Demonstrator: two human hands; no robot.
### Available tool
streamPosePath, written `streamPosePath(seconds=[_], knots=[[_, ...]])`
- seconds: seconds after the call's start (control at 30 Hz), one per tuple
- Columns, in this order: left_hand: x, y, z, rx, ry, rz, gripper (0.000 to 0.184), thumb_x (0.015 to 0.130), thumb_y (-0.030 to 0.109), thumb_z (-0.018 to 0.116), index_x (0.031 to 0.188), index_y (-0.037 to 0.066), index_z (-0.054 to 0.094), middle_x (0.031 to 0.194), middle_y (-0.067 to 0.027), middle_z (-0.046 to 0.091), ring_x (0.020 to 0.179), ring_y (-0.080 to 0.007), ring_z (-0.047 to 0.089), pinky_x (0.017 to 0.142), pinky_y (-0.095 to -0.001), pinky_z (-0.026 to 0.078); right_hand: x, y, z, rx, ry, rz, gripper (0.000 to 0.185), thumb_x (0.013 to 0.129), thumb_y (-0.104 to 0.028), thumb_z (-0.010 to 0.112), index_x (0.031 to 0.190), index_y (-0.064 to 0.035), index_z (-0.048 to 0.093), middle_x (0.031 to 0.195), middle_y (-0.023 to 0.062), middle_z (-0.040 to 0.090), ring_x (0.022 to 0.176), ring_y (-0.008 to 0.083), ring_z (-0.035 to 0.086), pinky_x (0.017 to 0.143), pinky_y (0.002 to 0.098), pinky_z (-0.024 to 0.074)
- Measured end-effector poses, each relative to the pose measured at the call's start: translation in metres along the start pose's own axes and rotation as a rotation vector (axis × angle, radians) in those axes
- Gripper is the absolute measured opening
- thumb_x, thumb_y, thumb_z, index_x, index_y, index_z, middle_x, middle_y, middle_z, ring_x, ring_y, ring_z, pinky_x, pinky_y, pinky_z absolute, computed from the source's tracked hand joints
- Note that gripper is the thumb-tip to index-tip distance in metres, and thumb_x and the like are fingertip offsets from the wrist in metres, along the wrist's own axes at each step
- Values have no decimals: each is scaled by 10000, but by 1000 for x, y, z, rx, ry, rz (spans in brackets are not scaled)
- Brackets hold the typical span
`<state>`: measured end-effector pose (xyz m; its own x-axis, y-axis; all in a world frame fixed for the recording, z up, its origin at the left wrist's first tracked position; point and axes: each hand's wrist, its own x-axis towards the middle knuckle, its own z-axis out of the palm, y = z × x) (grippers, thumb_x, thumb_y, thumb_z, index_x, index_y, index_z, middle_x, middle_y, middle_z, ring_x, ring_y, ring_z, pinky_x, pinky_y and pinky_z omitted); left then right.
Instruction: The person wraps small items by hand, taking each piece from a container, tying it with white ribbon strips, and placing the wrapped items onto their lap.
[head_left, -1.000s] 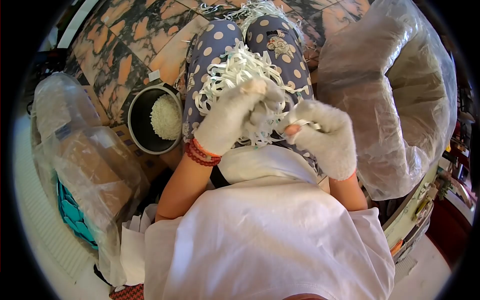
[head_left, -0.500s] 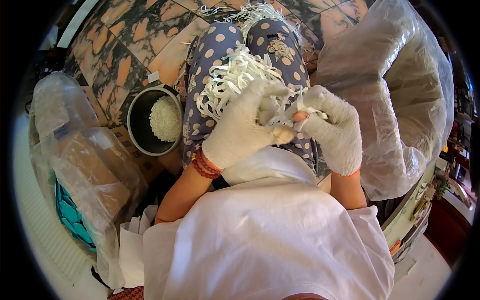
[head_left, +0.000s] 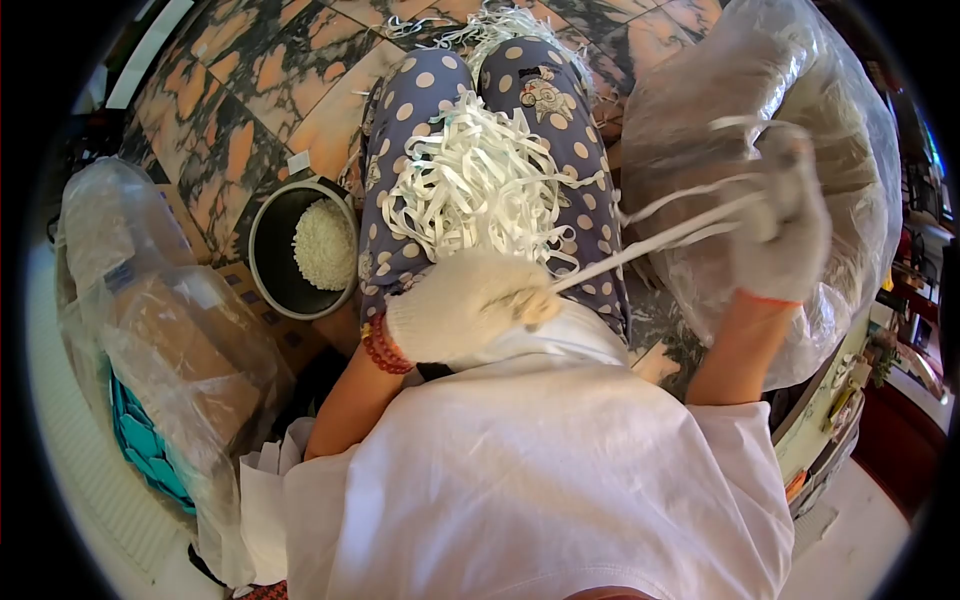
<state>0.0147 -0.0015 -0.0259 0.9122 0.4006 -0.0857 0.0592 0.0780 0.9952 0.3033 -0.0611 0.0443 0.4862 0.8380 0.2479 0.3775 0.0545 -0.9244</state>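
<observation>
My left hand (head_left: 465, 305), in a white knitted glove, is closed near my waist with one end of a white ribbon (head_left: 650, 243) at its fingertips. The ribbon runs taut up to my right hand (head_left: 782, 225), which is also gloved and closed around it. Motion smears the right hand, and loose strands trail beside it. A tangled heap of white ribbons (head_left: 475, 180) lies on my lap, over dotted grey trousers (head_left: 425, 75), just beyond the left hand.
A dark pot (head_left: 268, 255) holding white granules (head_left: 325, 245) stands left of my legs. Further left are a plastic-wrapped cardboard box (head_left: 185, 350) and teal pieces (head_left: 145, 440). A large clear plastic bag (head_left: 690, 130) is at right. More white strips (head_left: 510, 25) lie on the floor beyond my knees.
My hands were close together over the lap heap. The right hand has swung out to the right and up, drawing the ribbon taut; the left has dropped slightly toward my waist.
</observation>
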Motion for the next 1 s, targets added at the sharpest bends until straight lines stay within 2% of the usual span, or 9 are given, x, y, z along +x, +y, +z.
streamPosePath(seconds=[0.13,0.3,0.37,0.5,0.7,0.8,0.83,0.9,1.0], knots=[[-13,3,-5,-97,-83,31,167,917,-25,530,762,25,492,730,-63,565,663,-173,529,659,-288,475,68,-3,-96,839,-43,172,245,980,-99,525,1180,33,576,741,-23,492,641,92,468,587,199,418],[-14,1,-4,-112,-86,58,173,920,11,594,771,26,507,713,-55,578,662,-145,530,655,-282,470,143,22,-228,1057,-228,191,150,1039,-85,501,1046,26,600,673,-18,427,603,115,382,542,239,361],[-19,-11,-5,-138,-76,60,185,956,85,609,794,19,552,706,-66,589,657,-151,531,656,-284,471,169,22,-264,757,325,135,216,1049,-107,433,905,-5,557,649,-11,343,556,136,290,499,256,284],[-56,-26,-36,94,155,-102,400,1042,353,561,873,4,663,677,-46,625,656,-141,580,660,-306,497,181,29,-352,386,616,75,108,993,-95,496,992,-23,575,764,24,433,647,171,392,566,277,352],[-76,-33,-78,-496,727,-59,330,1069,304,479,1081,15,636,713,66,420,543,-16,314,468,-179,202,131,73,-300,-942,-15,369,214,910,-77,590,1122,-49,602,936,78,567,783,223,547,666,308,455],[-94,-64,-104,-386,1024,-316,279,1048,201,506,1194,-8,617,786,60,487,571,-19,359,485,-184,264,106,106,-264,-1259,-492,132,320,868,-69,637,1187,-62,615,1022,104,635,850,249,624,716,323,506],[-102,-77,-110,-284,1100,-399,282,1039,200,530,1211,-6,616,800,53,516,589,-25,392,498,-189,301,99,110,-251,-1249,-521,41,356,854,-66,652,1208,-67,620,1051,113,657,873,258,649,733,328,523],[-116,-104,-122,-36,1144,-575,322,1026,215,564,1262,0,601,904,8,591,659,-54,492,554,-218,399,89,78,-200,-1073,-226,540,381,868,-87,657,1246,-109,611,1032,85,662,812,211,662,673,327,531],[-141,-161,-134,178,1162,-667,407,1009,252,600,1340,16,571,1097,-51,644,807,-99,602,674,-262,506,78,36,-154,-913,-85,444,353,885,-84,654,1233,-149,653,989,69,706,801,158,679,659,308,543]])
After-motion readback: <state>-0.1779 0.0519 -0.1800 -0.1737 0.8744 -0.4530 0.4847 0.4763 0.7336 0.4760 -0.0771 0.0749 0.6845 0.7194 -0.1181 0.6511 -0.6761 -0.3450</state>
